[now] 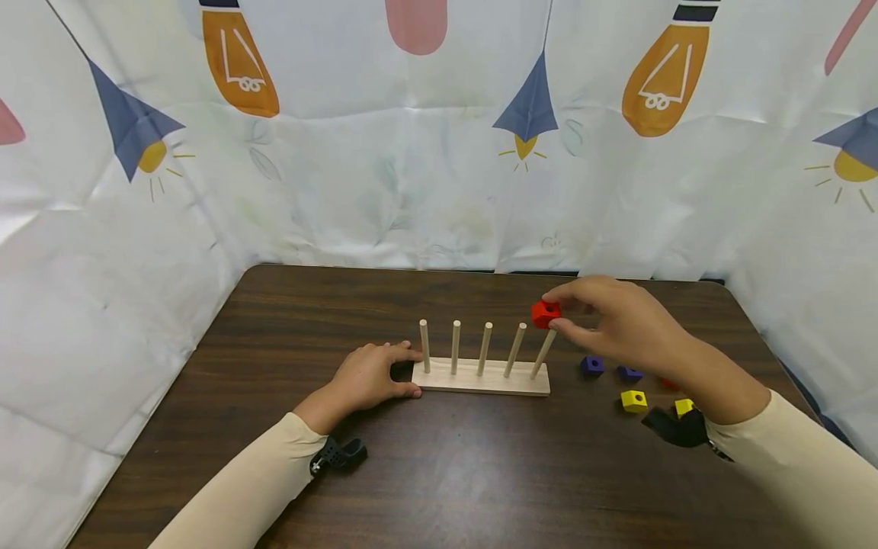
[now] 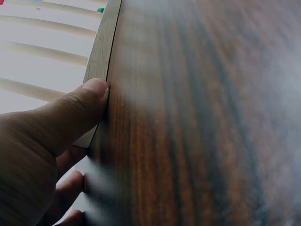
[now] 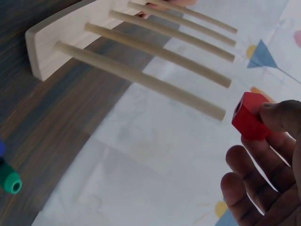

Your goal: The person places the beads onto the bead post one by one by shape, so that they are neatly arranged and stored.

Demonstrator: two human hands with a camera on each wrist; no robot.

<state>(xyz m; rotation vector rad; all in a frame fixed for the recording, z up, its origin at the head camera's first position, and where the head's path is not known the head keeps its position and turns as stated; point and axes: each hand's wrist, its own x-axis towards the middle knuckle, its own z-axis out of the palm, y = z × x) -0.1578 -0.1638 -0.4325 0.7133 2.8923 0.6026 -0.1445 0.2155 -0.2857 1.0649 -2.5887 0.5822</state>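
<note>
Loose yellow cubes [image 1: 634, 400], purple cubes [image 1: 593, 364]

Red bead [image 1: 668, 383] mostly hidden behind right hand [image 1: 620, 320]; yellow bead [image 1: 683, 406] partly covered by wrist camera [image 1: 675, 427]. Left wrist view blurred over table [image 2: 202, 117], left hand [image 2: 42, 150] cut off by frame edge. Green bead [image 3: 9, 181] cropped at right wrist view's left edge, out of focus.

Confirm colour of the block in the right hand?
Red. The block, pinched by the right hand, shows best in the right wrist view.
</note>
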